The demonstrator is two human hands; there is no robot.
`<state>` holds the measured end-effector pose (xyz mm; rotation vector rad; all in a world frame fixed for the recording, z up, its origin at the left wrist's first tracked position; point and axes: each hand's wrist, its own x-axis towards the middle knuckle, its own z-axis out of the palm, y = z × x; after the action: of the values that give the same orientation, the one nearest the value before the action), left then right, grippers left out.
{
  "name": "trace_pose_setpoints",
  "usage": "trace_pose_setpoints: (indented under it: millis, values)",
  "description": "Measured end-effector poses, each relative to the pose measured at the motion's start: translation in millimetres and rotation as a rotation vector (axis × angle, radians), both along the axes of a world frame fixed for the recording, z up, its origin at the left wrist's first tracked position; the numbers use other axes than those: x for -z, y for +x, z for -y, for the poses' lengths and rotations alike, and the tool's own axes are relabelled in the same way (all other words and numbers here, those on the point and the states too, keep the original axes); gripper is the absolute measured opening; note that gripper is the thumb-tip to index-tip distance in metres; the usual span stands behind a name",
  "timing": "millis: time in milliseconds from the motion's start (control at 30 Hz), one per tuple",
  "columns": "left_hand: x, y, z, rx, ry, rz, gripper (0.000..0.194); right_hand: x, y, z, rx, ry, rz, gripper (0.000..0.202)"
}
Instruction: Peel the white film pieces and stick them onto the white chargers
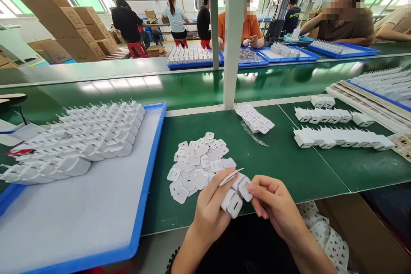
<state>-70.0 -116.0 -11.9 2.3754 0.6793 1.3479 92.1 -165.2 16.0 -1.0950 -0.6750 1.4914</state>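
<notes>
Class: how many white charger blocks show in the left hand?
2: a nearer block, its slotted face showing, and a farther block beside it, where the right hand holds a plate. The left hand may hide more.

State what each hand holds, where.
Left hand: two white plastic chargers by their sides, a thin white plate between fingers. Right hand: thin white rounded-square plate, pinched at its edge.

You're at a factory assembly line: the long green surface before you carries rows of white plug adapters, a blue tray holds dozens more, co-workers sit at benches beyond, and cardboard boxes stand stacked.
</notes>
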Motion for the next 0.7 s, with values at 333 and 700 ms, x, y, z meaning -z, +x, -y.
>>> trace_pose_setpoints:
  millis: [333,700]
  values:
    - [-7.4,4.7,-1.6,-0.019,-0.065,0.059,0.046,1.5,-9.0,-2.2,0.093,0.017,0.136,0.040]
    - [-9.9,5.3,1.5,-0.041,-0.281,0.133,0.042,-6.9,-5.8,-7.5,0.053,0.050,0.387,0.046]
